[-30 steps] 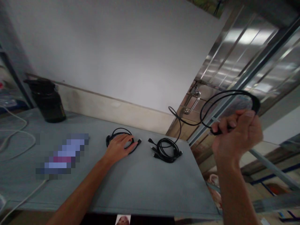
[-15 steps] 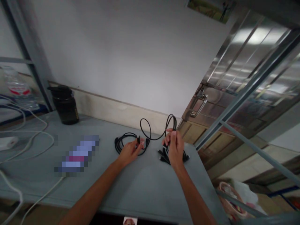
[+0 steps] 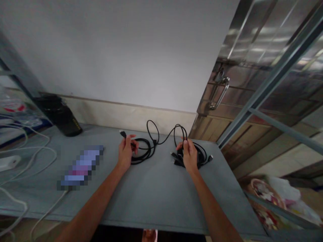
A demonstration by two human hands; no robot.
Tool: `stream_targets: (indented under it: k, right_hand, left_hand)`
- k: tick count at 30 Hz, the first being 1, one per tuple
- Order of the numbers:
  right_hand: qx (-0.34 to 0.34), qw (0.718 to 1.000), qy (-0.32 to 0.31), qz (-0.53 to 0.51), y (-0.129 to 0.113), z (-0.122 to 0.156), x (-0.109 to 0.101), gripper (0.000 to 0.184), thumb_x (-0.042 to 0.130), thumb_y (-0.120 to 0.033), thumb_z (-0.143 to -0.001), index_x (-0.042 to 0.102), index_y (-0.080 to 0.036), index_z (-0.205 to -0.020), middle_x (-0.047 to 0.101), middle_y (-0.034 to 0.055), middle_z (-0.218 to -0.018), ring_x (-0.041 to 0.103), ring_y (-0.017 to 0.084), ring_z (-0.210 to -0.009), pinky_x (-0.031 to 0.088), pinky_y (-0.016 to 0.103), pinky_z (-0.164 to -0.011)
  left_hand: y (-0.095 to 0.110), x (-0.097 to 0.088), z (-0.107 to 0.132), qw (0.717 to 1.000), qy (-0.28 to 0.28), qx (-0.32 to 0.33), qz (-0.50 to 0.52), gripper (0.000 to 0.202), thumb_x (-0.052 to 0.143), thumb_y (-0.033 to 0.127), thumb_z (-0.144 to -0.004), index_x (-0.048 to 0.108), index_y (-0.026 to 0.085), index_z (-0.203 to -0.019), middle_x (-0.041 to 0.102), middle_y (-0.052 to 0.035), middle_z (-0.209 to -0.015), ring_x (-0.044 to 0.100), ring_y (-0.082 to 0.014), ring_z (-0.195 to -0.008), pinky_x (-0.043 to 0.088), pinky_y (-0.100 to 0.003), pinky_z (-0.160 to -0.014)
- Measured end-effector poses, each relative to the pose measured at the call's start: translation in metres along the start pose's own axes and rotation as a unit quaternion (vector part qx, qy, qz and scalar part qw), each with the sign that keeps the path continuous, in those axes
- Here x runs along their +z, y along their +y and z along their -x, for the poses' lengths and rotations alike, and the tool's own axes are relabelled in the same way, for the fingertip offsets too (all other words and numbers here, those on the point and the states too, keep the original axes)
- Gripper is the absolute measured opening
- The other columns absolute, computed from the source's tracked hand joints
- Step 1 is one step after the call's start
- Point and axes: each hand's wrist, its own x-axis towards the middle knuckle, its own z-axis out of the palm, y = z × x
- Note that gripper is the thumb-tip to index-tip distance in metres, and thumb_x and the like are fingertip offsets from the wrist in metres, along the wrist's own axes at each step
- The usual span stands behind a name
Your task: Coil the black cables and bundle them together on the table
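Note:
My left hand [image 3: 125, 153] is closed on a black cable, beside a loose black cable coil [image 3: 146, 153] lying on the grey table [image 3: 151, 198]. The cable's plug [image 3: 122, 133], with a metal tip, sticks out above that hand's fingers. My right hand [image 3: 189, 156] pinches upright loops of thin black cable [image 3: 180, 127] between thumb and fingers. Under and around it lies a bunch of black cable ends [image 3: 178, 163], and one more plug [image 3: 210, 158] shows on its right. A single curved strand [image 3: 164, 143] runs between the two groups.
A lit phone [image 3: 82, 166], blurred out, lies left on the table with a white charging cord [image 3: 47, 215] attached. White cables [image 3: 37, 151] and a charger [image 3: 10, 163] are farther left. A black bottle [image 3: 62, 116] stands against the wall. A grey metal frame [image 3: 275, 80] rises at right.
My left hand has moved left from the middle of the coil to its left side, carrying the plug. My right hand keeps its hold on the loops. The view has shifted slightly.

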Motion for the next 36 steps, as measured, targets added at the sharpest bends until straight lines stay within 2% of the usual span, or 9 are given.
stream_targets:
  k: [4,7,10,14,17,19,26,31,36]
  right_hand:
    - [0.032,0.999,0.011,-0.026,0.003,0.002,0.001,0.054,0.059,-0.072,-0.11,0.065,-0.022,-0.129,0.062,-0.005,-0.075,0.062,0.016,-0.063,0.048,0.028,-0.061]
    - [0.038,0.998,0.016,-0.039,0.003,0.003,0.002,0.053,0.062,-0.069,-0.11,0.062,-0.023,-0.136,0.059,-0.0071,-0.073,0.06,0.015,-0.06,0.046,0.026,-0.058]
    - [0.027,0.999,0.004,-0.044,0.0,0.002,0.003,0.052,0.049,-0.066,-0.117,0.066,-0.023,-0.141,0.061,-0.0055,-0.073,0.063,0.017,-0.065,0.053,0.029,-0.067]
    - [0.008,0.997,0.025,-0.072,-0.006,-0.002,-0.001,0.055,0.05,-0.064,-0.117,0.071,-0.023,-0.146,0.078,0.0033,-0.097,0.076,0.021,-0.09,0.062,0.037,-0.092]
    - [-0.014,0.992,0.066,-0.106,-0.007,-0.008,-0.01,0.057,0.055,-0.065,-0.115,0.072,-0.021,-0.147,0.081,0.0085,-0.116,0.078,0.023,-0.107,0.063,0.043,-0.104]
    - [-0.028,0.987,0.115,-0.111,-0.005,-0.014,-0.019,0.058,0.056,-0.065,-0.115,0.071,-0.019,-0.146,0.079,0.0098,-0.119,0.078,0.023,-0.107,0.063,0.044,-0.105]
    - [-0.077,0.932,0.318,-0.155,-0.004,-0.03,-0.054,0.045,0.059,-0.061,-0.115,0.066,-0.022,-0.135,0.073,0.0041,-0.104,0.076,0.018,-0.09,0.064,0.039,-0.093]
    - [-0.058,0.909,0.349,-0.219,-0.006,-0.035,-0.079,0.038,0.06,-0.066,-0.113,0.062,-0.032,-0.131,0.068,-0.0026,-0.096,0.072,0.015,-0.084,0.061,0.031,-0.078]
    - [-0.023,0.897,0.337,-0.285,-0.003,-0.037,-0.082,0.043,0.07,-0.07,-0.106,0.064,-0.032,-0.126,0.069,-0.0034,-0.094,0.071,0.014,-0.083,0.06,0.029,-0.076]
  left_hand:
    - [-0.002,-0.001,-0.003,1.0,0.008,-0.019,0.011,0.057,0.072,0.074,-0.1,0.074,0.019,-0.114,0.063,0.0027,-0.065,0.049,-0.0123,-0.045,0.039,-0.022,-0.042]
    - [-0.002,-0.002,-0.004,0.999,0.008,-0.027,0.02,0.055,0.075,0.072,-0.099,0.076,0.019,-0.113,0.063,0.0023,-0.064,0.049,-0.0121,-0.044,0.038,-0.022,-0.041]
    - [-0.001,-0.003,-0.004,0.998,0.014,-0.039,0.042,0.053,0.078,0.069,-0.098,0.076,0.018,-0.11,0.063,0.0019,-0.063,0.048,-0.0118,-0.043,0.038,-0.022,-0.04]
    - [0.003,-0.004,-0.007,0.994,0.022,-0.065,0.087,0.046,0.077,0.063,-0.103,0.076,0.017,-0.109,0.063,0.0018,-0.062,0.046,-0.0107,-0.043,0.038,-0.021,-0.04]
    - [0.008,-0.007,-0.01,0.982,0.048,-0.107,0.147,0.038,0.066,0.053,-0.113,0.075,0.017,-0.105,0.058,0.0033,-0.06,0.04,-0.009,-0.043,0.032,-0.018,-0.04]
    - [0.012,-0.011,-0.012,0.972,0.061,-0.129,0.187,0.039,0.056,0.048,-0.118,0.075,0.018,-0.103,0.052,0.0051,-0.058,0.035,-0.0089,-0.042,0.03,-0.018,-0.039]
    - [0.024,-0.025,-0.018,0.925,0.09,-0.174,0.326,0.043,0.046,0.044,-0.123,0.072,0.02,-0.099,0.032,0.0097,-0.05,0.031,-0.0109,-0.042,0.03,-0.021,-0.042]
    - [0.028,-0.03,-0.017,0.901,0.089,-0.175,0.386,0.047,0.037,0.035,-0.125,0.068,0.019,-0.095,0.028,0.0098,-0.046,0.031,-0.012,-0.043,0.03,-0.023,-0.045]
    - [0.027,-0.034,-0.016,0.902,0.084,-0.171,0.388,0.045,0.039,0.035,-0.125,0.068,0.019,-0.095,0.03,0.0091,-0.047,0.031,-0.0125,-0.044,0.031,-0.024,-0.045]
